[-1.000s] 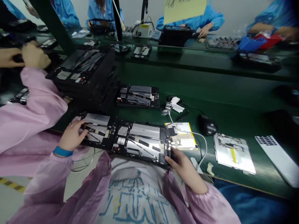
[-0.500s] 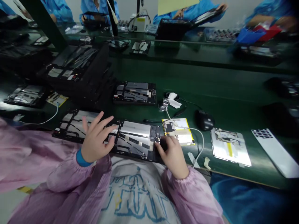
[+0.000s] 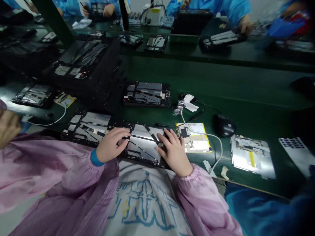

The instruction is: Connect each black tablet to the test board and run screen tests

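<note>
In front of my body lies an opened tablet (image 3: 142, 144) with silver battery panels in a black frame. My right hand (image 3: 174, 149) is over its right end, with thumb and forefinger closed on the end of a black ribbon cable (image 3: 152, 133) that stands up slantwise from the panels. My left hand (image 3: 111, 144), a blue band at the wrist, rests at the tablet's left end. Its thumb and fingers are apart and hold nothing that I can see. Another opened tablet (image 3: 91, 123) adjoins on the left, partly behind my left hand.
A stack of tablets (image 3: 86, 65) rises at back left; another tablet (image 3: 147, 93) lies behind mine. Rightward are a yellow-edged panel (image 3: 197, 144) with a white cable (image 3: 218, 144), a black mouse (image 3: 223, 126) and a silver panel (image 3: 253, 157). A co-worker's hand (image 3: 8, 127) is at far left.
My right hand moved in over the tablet, and the ribbon cable that lay flat is now raised. My left hand came down to the tablet's left end. Across the bench, a co-worker lowered a tablet.
</note>
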Tool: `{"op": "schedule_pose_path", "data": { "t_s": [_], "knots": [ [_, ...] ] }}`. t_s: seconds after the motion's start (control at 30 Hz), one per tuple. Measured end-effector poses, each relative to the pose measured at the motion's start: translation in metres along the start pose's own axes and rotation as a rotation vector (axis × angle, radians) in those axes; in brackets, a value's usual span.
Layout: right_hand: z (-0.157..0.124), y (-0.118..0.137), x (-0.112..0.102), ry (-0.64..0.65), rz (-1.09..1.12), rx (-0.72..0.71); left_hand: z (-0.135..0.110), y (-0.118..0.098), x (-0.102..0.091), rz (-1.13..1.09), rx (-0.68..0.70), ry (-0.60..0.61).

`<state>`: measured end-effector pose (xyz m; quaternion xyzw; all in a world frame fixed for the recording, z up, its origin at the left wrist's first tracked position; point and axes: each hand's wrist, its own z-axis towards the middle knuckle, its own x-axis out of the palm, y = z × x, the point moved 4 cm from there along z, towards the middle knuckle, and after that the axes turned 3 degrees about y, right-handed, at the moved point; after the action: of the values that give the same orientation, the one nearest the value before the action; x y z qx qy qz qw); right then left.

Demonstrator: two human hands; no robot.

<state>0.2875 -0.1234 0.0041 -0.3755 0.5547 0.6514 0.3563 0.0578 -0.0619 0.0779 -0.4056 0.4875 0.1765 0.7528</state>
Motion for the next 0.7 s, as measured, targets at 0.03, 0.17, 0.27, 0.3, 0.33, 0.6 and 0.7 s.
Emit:
{"op": "schedule_pose_path", "data": {
  "t_s": [0.03, 0.17, 0.27, 0.3, 0.33, 0.6, 0.7],
  "knots": [
    [0.000, 0.001, 0.000, -0.013, 0.007, -0.016, 0.001, 0.003, 0.003, 0.000, 0.009, 0.022],
    [0.000, 0.013, -0.001, -0.054, 0.047, -0.088, 0.005, 0.003, 0.012, -0.012, 0.052, 0.083],
    [0.005, 0.021, -0.003, -0.050, 0.044, -0.070, 0.010, -0.004, 0.017, -0.012, 0.114, 0.122],
    [0.007, 0.023, -0.003, -0.044, 0.040, -0.061, 0.012, -0.007, 0.019, -0.010, 0.137, 0.144],
    [0.009, 0.024, -0.004, -0.037, 0.038, -0.057, 0.013, -0.009, 0.021, -0.004, 0.158, 0.168],
    [0.018, 0.022, -0.005, 0.001, 0.147, -0.055, 0.015, -0.011, 0.023, -0.032, 0.172, 0.063],
    [0.016, 0.017, -0.014, -0.092, 0.311, -0.042, 0.016, -0.009, 0.018, -0.076, 0.135, -0.045]
  ]
}}
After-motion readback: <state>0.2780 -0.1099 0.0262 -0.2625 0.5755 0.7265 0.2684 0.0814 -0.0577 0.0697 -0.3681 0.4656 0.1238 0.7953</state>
